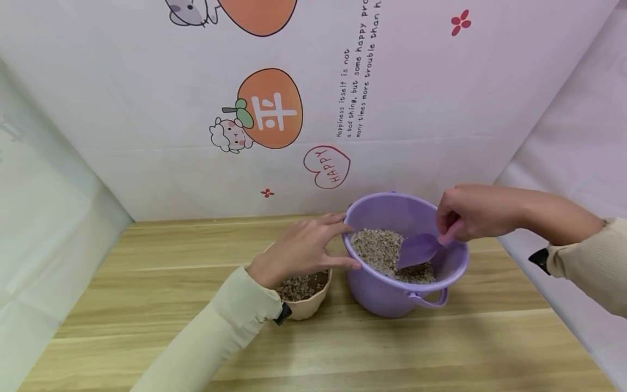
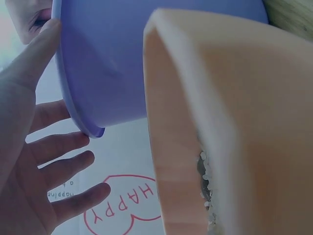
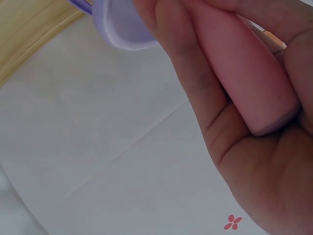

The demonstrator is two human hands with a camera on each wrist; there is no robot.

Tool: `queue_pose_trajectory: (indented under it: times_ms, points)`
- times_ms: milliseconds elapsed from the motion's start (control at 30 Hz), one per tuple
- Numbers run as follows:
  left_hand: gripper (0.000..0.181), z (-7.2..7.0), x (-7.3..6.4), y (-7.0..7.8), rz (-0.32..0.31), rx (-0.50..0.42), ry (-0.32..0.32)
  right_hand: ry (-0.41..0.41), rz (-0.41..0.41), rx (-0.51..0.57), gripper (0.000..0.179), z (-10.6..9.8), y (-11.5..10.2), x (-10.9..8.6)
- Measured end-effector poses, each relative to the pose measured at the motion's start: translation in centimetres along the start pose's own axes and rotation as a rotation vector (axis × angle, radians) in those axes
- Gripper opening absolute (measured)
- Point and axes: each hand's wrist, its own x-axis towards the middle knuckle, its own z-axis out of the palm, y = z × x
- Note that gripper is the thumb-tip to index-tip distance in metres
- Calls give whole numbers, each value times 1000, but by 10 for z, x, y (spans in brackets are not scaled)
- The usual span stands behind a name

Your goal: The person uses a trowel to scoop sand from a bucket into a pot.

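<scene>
In the head view a purple bucket (image 1: 382, 299) holds coarse grey-beige gravel (image 1: 374, 247). My right hand (image 1: 475, 212) grips the pink handle (image 1: 450, 232) of a small hand shovel, whose purple blade (image 1: 417, 250) dips into the gravel. The right wrist view shows the fingers wrapped around that pink handle (image 3: 244, 73). My left hand (image 1: 306, 245) rests on the bucket's left rim, touching it with thumb and fingers spread apart. Beneath the left wrist stands a cream pot (image 1: 306, 309) with gravel and a brown patch inside, partly hidden by that hand.
The wooden tabletop (image 1: 171, 305) meets a white printed backdrop (image 1: 401, 109) close behind the bucket. White cloth (image 1: 44, 179) hangs at the left, with more white cloth (image 1: 573, 130) at the right. A purple handle lug (image 1: 433, 298) juts from the bucket's front.
</scene>
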Motion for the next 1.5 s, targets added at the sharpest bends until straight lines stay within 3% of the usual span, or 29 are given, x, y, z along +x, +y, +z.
queue_pose_trajectory:
  times_ms: [367, 667, 933, 1133, 1500]
  points:
    - [70, 0, 0, 2, -18, -25, -8, 8, -1, -97, 28, 5, -4, 7]
    - [69, 2, 0, 2, -20, -50, -10, 59, -49, -83, 29, 22, 0, 15]
    - [68, 5, -1, 1, -17, -77, -5, 42, -29, -38, 23, 30, 4, 16]
    - [68, 5, 0, 0, -5, -79, 11, 37, -50, -39, 27, 31, 6, 16]
    - [68, 6, 2, -1, 10, -108, 13, 118, -102, -65, 26, 42, 13, 21]
